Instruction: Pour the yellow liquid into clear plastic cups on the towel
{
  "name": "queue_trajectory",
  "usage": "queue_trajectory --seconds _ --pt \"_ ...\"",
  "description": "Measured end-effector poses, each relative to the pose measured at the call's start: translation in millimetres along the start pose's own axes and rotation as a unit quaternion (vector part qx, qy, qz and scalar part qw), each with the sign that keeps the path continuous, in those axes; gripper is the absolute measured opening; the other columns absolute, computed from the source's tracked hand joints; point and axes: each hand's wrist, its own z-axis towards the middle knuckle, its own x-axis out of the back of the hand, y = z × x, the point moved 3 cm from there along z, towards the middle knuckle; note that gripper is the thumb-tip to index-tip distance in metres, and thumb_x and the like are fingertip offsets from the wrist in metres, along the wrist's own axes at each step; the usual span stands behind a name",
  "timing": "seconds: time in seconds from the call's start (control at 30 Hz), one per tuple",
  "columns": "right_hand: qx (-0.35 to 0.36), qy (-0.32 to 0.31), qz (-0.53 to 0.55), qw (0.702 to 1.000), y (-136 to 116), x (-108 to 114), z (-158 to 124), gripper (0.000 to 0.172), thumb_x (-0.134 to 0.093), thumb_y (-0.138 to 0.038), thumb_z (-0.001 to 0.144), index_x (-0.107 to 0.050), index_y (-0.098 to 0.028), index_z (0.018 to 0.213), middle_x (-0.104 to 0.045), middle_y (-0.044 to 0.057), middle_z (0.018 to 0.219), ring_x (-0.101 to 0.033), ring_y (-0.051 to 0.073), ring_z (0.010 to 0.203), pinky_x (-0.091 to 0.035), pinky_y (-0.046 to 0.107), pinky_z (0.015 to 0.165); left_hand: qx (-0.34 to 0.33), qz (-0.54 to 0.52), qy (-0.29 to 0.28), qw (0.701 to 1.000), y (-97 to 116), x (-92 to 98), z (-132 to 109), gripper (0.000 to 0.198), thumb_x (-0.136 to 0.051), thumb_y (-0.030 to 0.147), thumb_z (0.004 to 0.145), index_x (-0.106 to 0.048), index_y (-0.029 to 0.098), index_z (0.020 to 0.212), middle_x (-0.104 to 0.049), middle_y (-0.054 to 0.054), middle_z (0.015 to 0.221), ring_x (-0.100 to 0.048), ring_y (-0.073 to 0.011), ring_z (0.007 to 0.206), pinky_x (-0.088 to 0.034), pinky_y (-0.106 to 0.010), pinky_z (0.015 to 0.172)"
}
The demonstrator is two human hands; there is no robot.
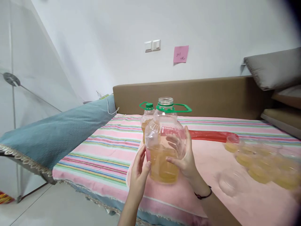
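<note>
A large clear bottle [163, 163] with yellow liquid in its lower part stands upright between my hands, its mouth uncapped and a green ring handle [184, 108] around the neck. My left hand [140, 168] is against its left side, fingers curved round it. On the right side, my right hand [184, 157] grips the bottle with thumb in front and fingers seen through the plastic. Behind it stands a second bottle [146, 118] with a green cap, partly hidden. Several clear cups [260, 172] of yellow liquid sit at the right. Nearer lies an empty clear cup [230, 182], blurred.
A pink mat [209, 157] covers part of the striped cloth [101, 150]. Red plastic [209, 135] lies behind the mat's edge. A brown backrest [211, 94] runs along the wall, with cushions [277, 67] at right and a blue-covered armrest [66, 135] at left.
</note>
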Motion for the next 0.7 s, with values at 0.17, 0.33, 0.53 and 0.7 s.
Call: queue_trajectory --seconds 0.17,0.33,0.53,0.7 --pt "-0.015 0.014 -0.033 0.999 -76 43 -20 0.122 -0.08 -0.064 0.063 -0.004 -0.038 0.155 -0.063 0.009 0.124 -0.059 0.032 0.121 -0.046 0.057 0.101 -0.01 -0.064 -0.118 0.991 49 -38.8 -5 0.082 -0.072 0.058 0.075 -0.041 0.03 0.146 -0.041 -0.01 0.155 -0.043 -0.0317 0.139 -0.035 -0.043 0.115" --pt "-0.043 0.054 -0.07 0.995 -139 103 -68 0.117 -0.078 -0.067 0.064 -0.011 -0.038 0.155 -0.065 0.011 0.126 -0.062 0.034 0.119 -0.048 0.057 0.1 0.035 -0.079 -0.317 0.944 84 -102.6 -40 0.099 -0.078 0.059 0.066 -0.037 0.028 0.149 -0.049 -0.013 0.147 -0.055 -0.0335 0.124 -0.043 -0.043 0.106" --pt "-0.077 0.087 -0.163 0.98 -185 184 -136 0.112 -0.073 -0.071 0.066 -0.016 -0.035 0.156 -0.065 0.015 0.126 -0.063 0.037 0.118 -0.053 0.055 0.095 0.089 -0.101 -0.416 0.899 84 -185.2 -104 0.105 -0.085 0.053 0.058 -0.036 0.023 0.146 -0.058 -0.015 0.132 -0.062 -0.0326 0.11 -0.052 -0.042 0.089" --pt "-0.118 0.087 -0.257 0.955 -199 240 -178 0.1 -0.066 -0.069 0.075 -0.02 -0.032 0.156 -0.06 0.017 0.135 -0.06 0.037 0.123 -0.053 0.052 0.096 0.096 -0.172 -0.445 0.873 63 -239.6 -144 0.098 -0.086 0.046 0.059 -0.037 0.021 0.14 -0.055 -0.016 0.136 -0.054 -0.0351 0.124 -0.048 -0.045 0.099"
